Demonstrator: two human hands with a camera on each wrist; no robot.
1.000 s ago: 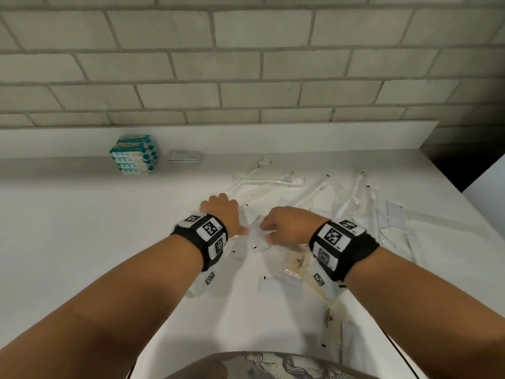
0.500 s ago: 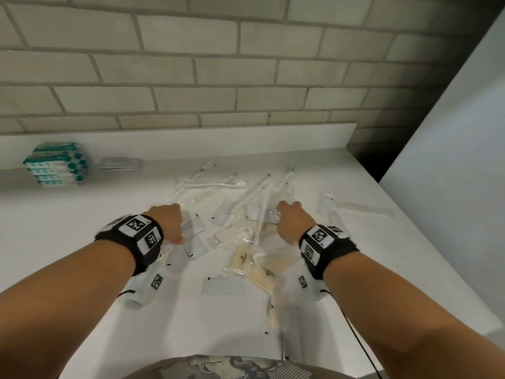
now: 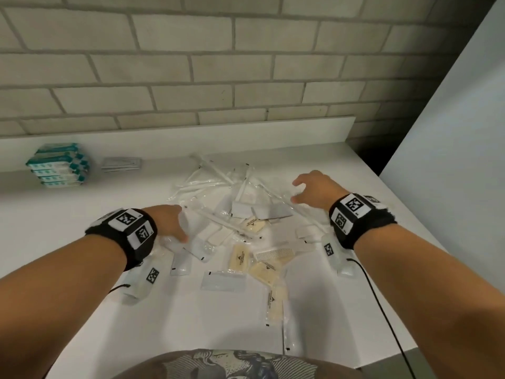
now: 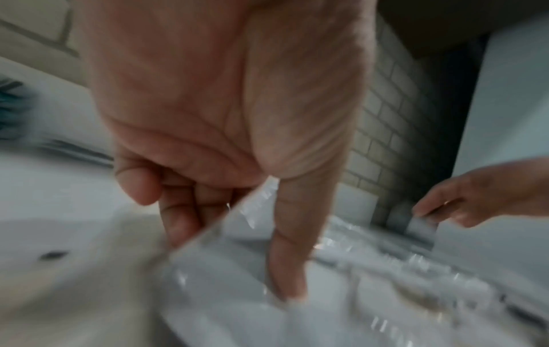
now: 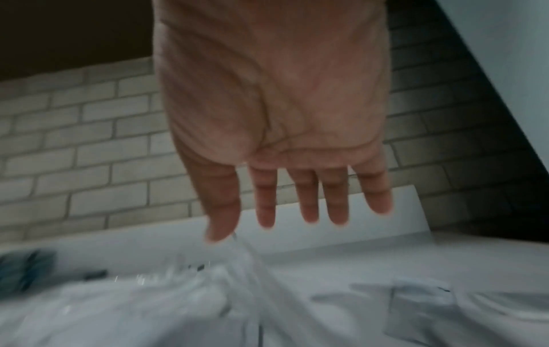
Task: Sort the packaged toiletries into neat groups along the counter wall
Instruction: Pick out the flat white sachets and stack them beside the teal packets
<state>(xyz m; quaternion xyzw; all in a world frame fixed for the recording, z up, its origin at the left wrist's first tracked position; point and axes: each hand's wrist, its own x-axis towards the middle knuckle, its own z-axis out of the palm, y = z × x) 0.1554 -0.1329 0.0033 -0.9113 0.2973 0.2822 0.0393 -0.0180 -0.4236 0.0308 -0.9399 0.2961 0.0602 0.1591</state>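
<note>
Packets (image 3: 237, 222) in clear wrap lie scattered mid-counter (image 3: 68, 242). Left hand (image 3: 168, 221) pinches a clear packet (image 4: 226, 234) at the pile's left edge; right hand (image 3: 314, 190) hovers above its right side, fingers (image 5: 309, 202) spread, grasping nothing. Teal packs (image 3: 58, 165) sit stacked at the wall.

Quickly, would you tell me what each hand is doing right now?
Left hand: pinches a clear plastic packet.
Right hand: open, fingers straight, holding nothing.

Left hand (image 4: 226, 131) low at 9 o'clock, fingers curled, pinching | right hand (image 5: 276, 117) raised at 2 o'clock, fingers spread
</note>
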